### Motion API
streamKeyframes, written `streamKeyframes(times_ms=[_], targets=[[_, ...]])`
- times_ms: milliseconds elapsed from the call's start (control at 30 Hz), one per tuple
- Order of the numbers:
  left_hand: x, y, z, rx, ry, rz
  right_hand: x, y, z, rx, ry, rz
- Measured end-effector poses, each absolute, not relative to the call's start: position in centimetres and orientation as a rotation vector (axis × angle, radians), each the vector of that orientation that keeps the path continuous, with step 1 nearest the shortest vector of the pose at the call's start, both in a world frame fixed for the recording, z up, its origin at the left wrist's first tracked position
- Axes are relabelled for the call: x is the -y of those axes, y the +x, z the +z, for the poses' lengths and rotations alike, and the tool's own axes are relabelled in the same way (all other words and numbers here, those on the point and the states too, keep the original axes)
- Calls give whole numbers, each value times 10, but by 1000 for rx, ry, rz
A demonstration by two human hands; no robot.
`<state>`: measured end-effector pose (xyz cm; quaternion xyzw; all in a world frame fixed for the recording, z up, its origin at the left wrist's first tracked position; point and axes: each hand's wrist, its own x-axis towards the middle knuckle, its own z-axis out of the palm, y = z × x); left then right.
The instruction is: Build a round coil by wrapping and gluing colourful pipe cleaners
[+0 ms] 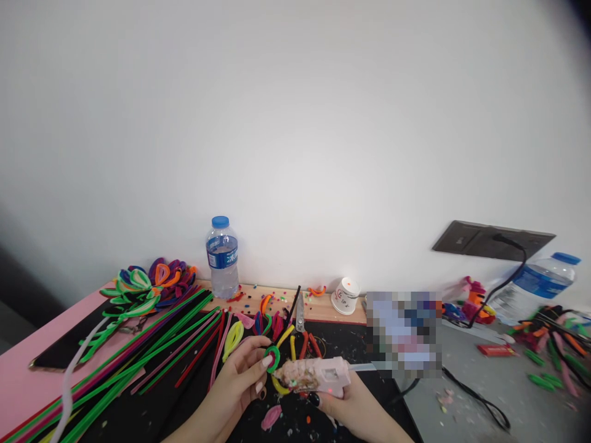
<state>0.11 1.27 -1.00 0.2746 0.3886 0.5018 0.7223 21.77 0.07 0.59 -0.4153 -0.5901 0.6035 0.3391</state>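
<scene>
Pinched in the fingers of my left hand [242, 375] is a small green pipe cleaner coil [273, 359] with a dark red middle. My right hand [344, 403] grips a pale pink hot glue gun [318, 374], its nozzle end crusted with old glue and pointing left. The nozzle is right beside the coil; whether they touch I cannot tell. A white glue stick [362, 367] sticks out of the gun's back. Just beyond my hands lie yellow pipe cleaner pieces [286, 335] and scissors [300, 314]. A pink looped piece [271, 418] lies on the black mat below.
Long pipe cleaners [152, 351] spread over the left side, near a heap of looped petals [157, 283]. A water bottle [223, 258] and an upturned paper cup [346, 296] stand by the wall. Right of me are a blurred-out patch [404, 335], a black cable [480, 403] and another bottle [538, 283].
</scene>
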Motion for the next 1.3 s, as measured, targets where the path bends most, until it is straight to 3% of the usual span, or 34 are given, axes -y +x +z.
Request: streamKeyframes(times_ms=[700, 1133, 1233, 1300], targets=[[-11, 0, -9, -854, 625, 1073, -6, 220, -24, 1314, -1167, 1464], [-13, -1, -12, -876, 594, 1132, -2, 216, 14, 1510, -971, 1639], [-13, -1, -13, -883, 586, 1150, -4, 221, 9, 1573, -1075, 1492], [-13, -1, -14, -889, 584, 1153, -7, 225, 5, 1638, -1261, 1201]])
